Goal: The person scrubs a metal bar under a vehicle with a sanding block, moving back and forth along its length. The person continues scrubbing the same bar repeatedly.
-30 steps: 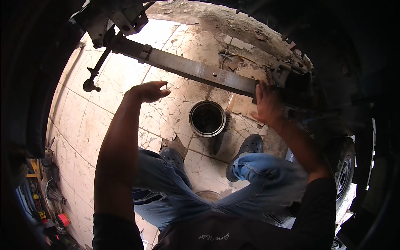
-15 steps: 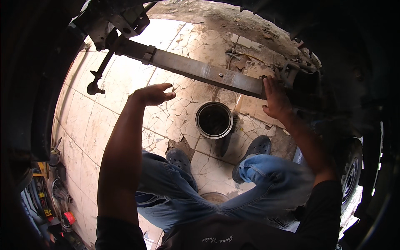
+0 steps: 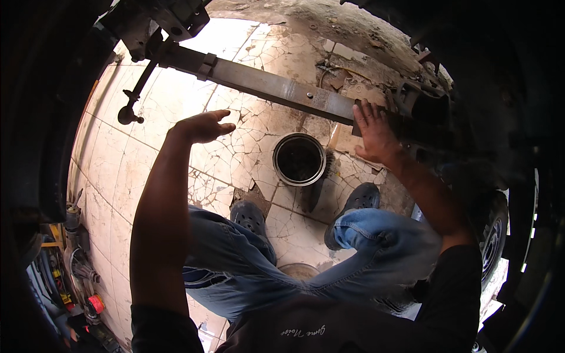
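Observation:
A long grey leaf spring runs across the far part of the view, with a clamp near its left end. My right hand lies against its right part with the fingers stretched out and apart. Just under those fingers a dark piece meets the grey metal; its full shape is lost in shadow. My left hand hovers on the near side of the spring, empty, fingers and thumb apart. An open round can with dark contents stands on the floor between and below the hands.
A rod with a ball joint hangs at the far left. A dark brush lies beside the can. Cracked tiles cover the floor. Tools and parts lie at lower left, and a wheel stands at right.
My right hand and the dark piece by it have shifted left along the spring. My left hand stays in the air, still empty. The whole view has moved slightly.

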Available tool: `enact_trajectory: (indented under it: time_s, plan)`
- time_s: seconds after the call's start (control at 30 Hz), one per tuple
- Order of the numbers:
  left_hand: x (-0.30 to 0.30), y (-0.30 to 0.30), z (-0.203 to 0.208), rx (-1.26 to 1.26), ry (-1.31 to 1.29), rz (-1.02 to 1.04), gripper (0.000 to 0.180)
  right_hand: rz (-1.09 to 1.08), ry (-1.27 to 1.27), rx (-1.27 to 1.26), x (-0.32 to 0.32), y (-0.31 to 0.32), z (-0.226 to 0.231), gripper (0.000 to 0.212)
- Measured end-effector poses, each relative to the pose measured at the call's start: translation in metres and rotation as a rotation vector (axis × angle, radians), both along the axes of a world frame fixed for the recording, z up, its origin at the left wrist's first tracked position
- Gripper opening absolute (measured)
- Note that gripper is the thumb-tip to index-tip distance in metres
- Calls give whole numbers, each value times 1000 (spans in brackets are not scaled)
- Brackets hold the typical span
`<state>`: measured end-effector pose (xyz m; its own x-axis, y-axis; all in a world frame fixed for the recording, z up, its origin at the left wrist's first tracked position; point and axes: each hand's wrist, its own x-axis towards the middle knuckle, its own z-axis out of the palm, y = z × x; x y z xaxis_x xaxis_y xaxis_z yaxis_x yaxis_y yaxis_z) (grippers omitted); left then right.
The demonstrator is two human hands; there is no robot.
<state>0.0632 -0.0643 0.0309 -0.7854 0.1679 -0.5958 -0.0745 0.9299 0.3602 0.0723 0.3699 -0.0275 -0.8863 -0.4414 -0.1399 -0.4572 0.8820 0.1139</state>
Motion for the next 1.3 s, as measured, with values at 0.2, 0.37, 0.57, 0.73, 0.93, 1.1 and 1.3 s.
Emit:
enact_trajectory:
  time_s: [0.2,0.37,0.57,0.73,0.93,1.1,1.3]
  plan:
    - [-5,2,-1,31,-2,-15,69,-220,0,230,-24,12,4,107]
    - [-1,-2,0,34,9,-1,70,-101,-61,124,-12,-1,6,114]
    - [-5,1,-4,76,-27,43,70,-171,-80,273,-10,-11,13,112]
    - [-12,10,-3,51,0,-52,71,-70,-1,51,-19,23,0,113]
    - [-10,11,-1,33,-35,-15,70,5,-39,37,-5,-3,5,111]
    - [-16,15,-5,53,-38,-23,71,-92,13,58,-20,22,4,110]
    - [-14,12,-5,50,-45,-4,73,51,13,-47,-9,5,-3,106]
